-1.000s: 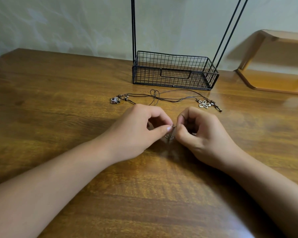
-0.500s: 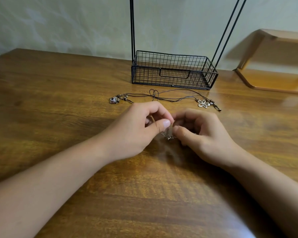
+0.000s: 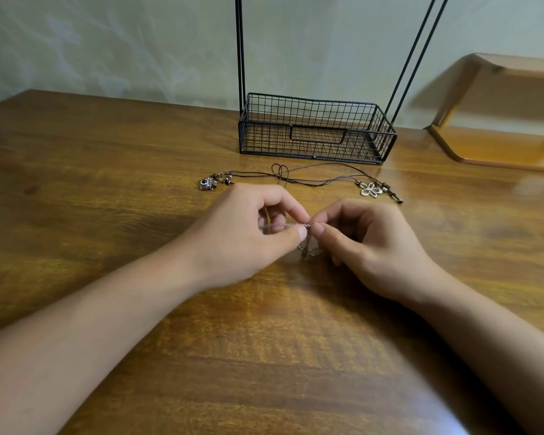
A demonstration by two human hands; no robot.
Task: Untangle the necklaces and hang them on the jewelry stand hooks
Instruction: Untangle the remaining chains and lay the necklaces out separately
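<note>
Head view, brown wooden table (image 3: 107,189), pale wall (image 3: 107,42), left hand (image 3: 242,233) and right hand (image 3: 371,243) pinching thin chain (image 3: 283,226)

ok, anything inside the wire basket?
Wire basket shows only the table's wood through its mesh; nothing visible inside. Its front wall partly screens the floor, so something small could be missed.
</note>
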